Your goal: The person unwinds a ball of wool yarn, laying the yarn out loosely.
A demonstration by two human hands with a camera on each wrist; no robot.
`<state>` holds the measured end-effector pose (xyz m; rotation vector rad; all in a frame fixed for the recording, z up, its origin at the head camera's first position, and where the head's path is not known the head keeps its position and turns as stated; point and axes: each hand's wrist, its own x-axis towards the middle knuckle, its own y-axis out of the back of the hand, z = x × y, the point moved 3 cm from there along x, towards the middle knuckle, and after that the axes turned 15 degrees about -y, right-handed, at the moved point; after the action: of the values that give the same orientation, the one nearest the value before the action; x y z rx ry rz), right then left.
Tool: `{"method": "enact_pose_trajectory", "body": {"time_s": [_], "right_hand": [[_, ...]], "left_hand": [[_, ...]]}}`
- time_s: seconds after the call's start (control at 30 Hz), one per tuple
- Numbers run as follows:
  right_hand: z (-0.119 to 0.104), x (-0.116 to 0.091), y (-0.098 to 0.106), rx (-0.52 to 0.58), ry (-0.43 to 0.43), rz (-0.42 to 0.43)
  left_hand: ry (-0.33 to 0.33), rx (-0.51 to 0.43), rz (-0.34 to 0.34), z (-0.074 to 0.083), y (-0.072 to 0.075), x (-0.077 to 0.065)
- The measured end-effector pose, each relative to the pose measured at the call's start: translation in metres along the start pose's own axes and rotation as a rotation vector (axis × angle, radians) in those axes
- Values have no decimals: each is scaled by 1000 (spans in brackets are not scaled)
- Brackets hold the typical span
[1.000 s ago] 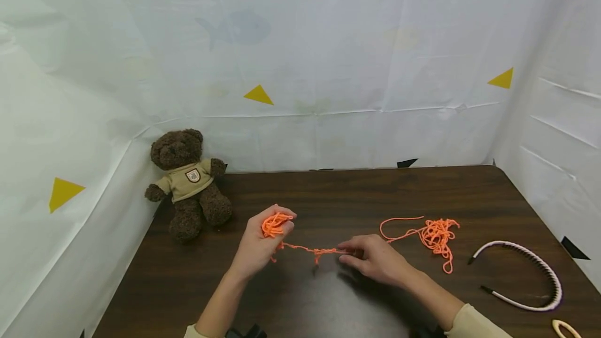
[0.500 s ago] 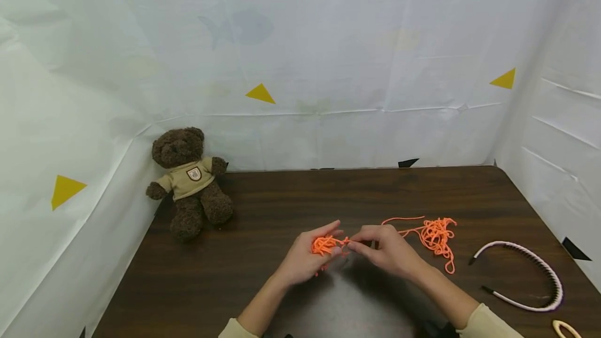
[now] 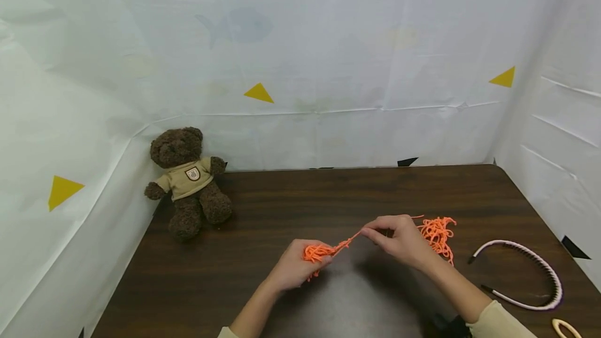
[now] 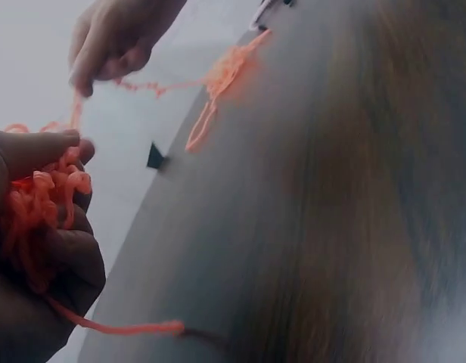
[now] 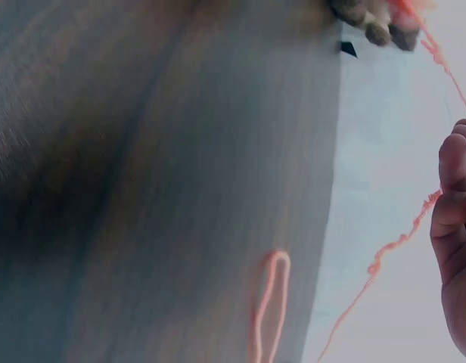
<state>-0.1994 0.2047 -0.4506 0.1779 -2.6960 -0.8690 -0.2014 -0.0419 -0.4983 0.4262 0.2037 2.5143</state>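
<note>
A bunched tangle of orange cord (image 3: 315, 253) lies in my left hand (image 3: 292, 266), whose fingers and thumb curl round it. In the left wrist view a loose cord end (image 4: 153, 328) with a dark tip hangs below that hand. My right hand (image 3: 399, 239) pinches the cord between thumb and fingertips. A knotted stretch of cord (image 3: 344, 244) runs taut and slanting between the two hands. From the right hand another knotted strand (image 5: 377, 261) trails off in the right wrist view. A second loose pile of the cord (image 3: 436, 234) lies on the table behind the right hand.
On the dark wooden table (image 3: 263, 197), a brown teddy bear (image 3: 185, 181) in a tan shirt leans at the back left. A white headband (image 3: 547, 275) lies at the right, with part of a pale wooden ring (image 3: 563, 327) near the corner. White sheeting (image 3: 300, 67) encloses the back and sides.
My hands came together at the middle as the left hand moved right. Since then the right hand has drawn away up and right, pulling the cord straight, while the left moved slightly left and down.
</note>
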Motion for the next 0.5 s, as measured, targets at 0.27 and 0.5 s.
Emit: {"method": "enact_pose_trajectory", "body": {"time_s": [0.27, 0.5], "right_hand": [[-14, -1, 35, 18, -68, 131], [-22, -8, 61, -8, -201, 186]], "left_hand": [[21, 57, -56, 3, 31, -11], [28, -270, 161, 14, 64, -19]]}}
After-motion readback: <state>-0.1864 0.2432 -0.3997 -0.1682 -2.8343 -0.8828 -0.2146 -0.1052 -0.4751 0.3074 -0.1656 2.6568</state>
